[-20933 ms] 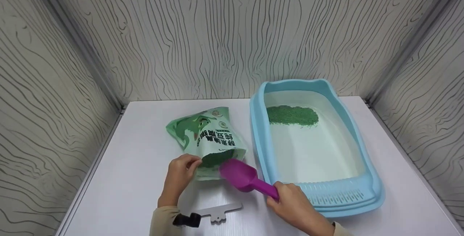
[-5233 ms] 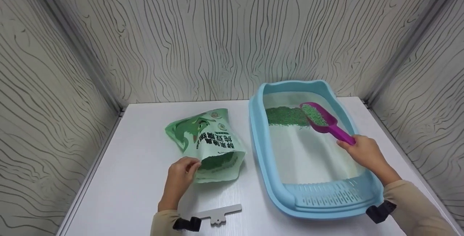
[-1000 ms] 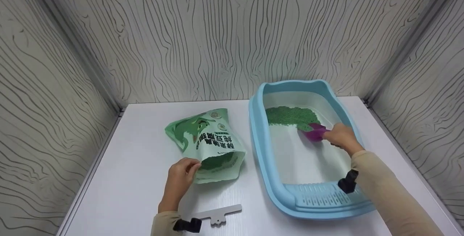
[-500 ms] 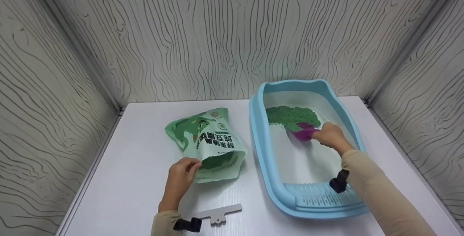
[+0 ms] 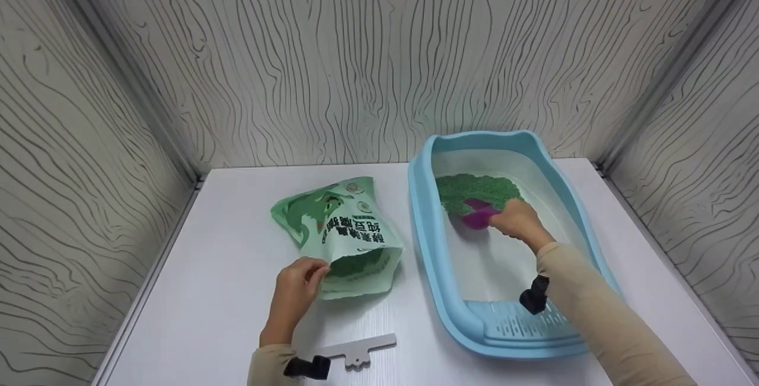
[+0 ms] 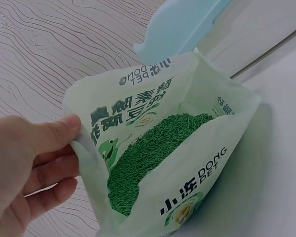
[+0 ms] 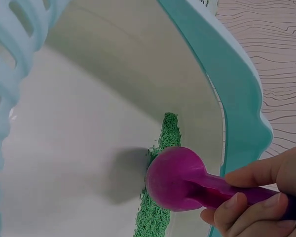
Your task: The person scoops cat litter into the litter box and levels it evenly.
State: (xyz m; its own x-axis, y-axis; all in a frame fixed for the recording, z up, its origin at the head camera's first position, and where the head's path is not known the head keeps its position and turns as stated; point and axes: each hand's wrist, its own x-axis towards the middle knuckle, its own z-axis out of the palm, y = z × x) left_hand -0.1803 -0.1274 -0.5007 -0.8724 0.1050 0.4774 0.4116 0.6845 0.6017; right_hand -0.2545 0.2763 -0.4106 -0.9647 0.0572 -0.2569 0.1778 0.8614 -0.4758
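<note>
My left hand [image 5: 295, 288] pinches the side edge of an opened green cat litter bag [image 5: 356, 229], whose mouth faces me. Green pellets [image 6: 153, 153] show inside it in the left wrist view. My right hand [image 5: 519, 223] grips the handle of a magenta scoop [image 5: 477, 218] inside the blue litter box [image 5: 424, 238]. The scoop is tilted over the near edge of the green pellet heap [image 5: 474, 187] at the box's far end. In the right wrist view the rounded outside of its bowl faces the camera, hiding whatever it holds.
A grey flat clip-like piece [image 5: 357, 350] lies on the white table [image 5: 195, 291] in front of the bag, beside my left sleeve. The box's near end has a slotted blue ledge [image 5: 510, 321]. Wood-patterned panels [image 5: 356, 60] enclose the table at the back and sides.
Over the last second the scoop has moved left along the heap while tipping, and pellets now spread nearer there. Earlier it was at the bag's mouth, then loaded over the box. My left hand stays put.
</note>
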